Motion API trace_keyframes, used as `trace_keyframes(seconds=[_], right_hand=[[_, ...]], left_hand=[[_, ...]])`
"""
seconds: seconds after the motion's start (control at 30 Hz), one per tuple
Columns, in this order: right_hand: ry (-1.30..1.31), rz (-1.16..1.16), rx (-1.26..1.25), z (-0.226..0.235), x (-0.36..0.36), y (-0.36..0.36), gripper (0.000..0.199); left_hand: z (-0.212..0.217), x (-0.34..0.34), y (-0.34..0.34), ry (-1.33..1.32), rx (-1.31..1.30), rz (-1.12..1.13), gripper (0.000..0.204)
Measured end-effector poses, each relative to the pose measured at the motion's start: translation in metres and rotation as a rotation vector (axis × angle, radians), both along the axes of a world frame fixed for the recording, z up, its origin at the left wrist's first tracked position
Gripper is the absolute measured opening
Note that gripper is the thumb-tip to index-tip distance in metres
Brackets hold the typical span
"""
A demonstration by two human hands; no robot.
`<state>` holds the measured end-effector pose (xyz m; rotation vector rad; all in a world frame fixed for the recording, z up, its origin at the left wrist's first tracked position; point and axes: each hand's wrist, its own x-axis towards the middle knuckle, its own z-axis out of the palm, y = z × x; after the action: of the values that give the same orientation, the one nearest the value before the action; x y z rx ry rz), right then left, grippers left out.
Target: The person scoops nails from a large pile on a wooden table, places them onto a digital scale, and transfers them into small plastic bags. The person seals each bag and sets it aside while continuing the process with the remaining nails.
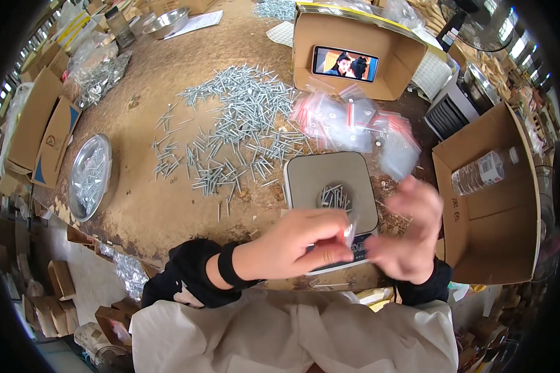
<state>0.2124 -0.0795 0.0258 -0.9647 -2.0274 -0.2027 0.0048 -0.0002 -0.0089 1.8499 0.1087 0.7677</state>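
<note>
Your left hand (pixel 302 242) is pinching a clear plastic bag (pixel 353 228), its visible edge running away from you; your blurred right hand (pixel 410 233) is hovering just rightward, fingers parted. Beyond, silver metal screws (pixel 335 196) are lying in a round dish (pixel 320 201) on the square grey scale (pixel 330 169).

The table (pixel 140 81) has a brown, worn top; I note darker, scuffed patches along its front edge. Central area: loose screws (pixel 246 112), heaped at the back and scattered toward the front and left. Right of these: the scale (pixel 298 171), flat, near the front edge. Behind the scale: clear bags (pixel 342 121) with red strips, overlapping. Behind the bags: an open box (pixel 395 71), its opening facing the person. Left edge: a clear bowl (pixel 109 174). Far left: a metal bowl (pixel 168 23), touching a paper sheet (pixel 204 22).
</note>
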Motion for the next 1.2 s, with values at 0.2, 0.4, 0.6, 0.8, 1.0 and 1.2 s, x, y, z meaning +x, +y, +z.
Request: trace_keyframes(seconds=[0.2,0.4,0.6,0.8,1.0,1.2], right_hand=[[-0.107,0.034,0.044,-0.007,-0.009,-0.006,0.016],[-0.131,0.035,0.011,-0.009,-0.006,-0.004,0.010],[-0.218,0.087,0.060,-0.013,-0.009,-0.003,0.013],[0.039,0.476,-0.494,0.000,0.001,-0.004,0.009],[0.034,0.464,-0.508,-0.005,-0.004,-0.002,0.015],[0.083,0.503,-0.555,-0.005,-0.003,0.010,0.026]], left_hand=[[0.002,0.004,-0.006,0.013,-0.078,-0.180,0.026],[0.005,0.003,-0.016,0.110,-0.611,-0.335,0.024],[0.011,0.000,-0.011,0.142,-0.569,-0.314,0.016],[0.001,-0.002,0.008,0.121,-0.030,-0.088,0.010],[0.005,0.000,-0.001,-0.040,-0.432,-0.379,0.035],[0.004,-0.014,0.005,0.164,-0.358,-0.374,0.046]])
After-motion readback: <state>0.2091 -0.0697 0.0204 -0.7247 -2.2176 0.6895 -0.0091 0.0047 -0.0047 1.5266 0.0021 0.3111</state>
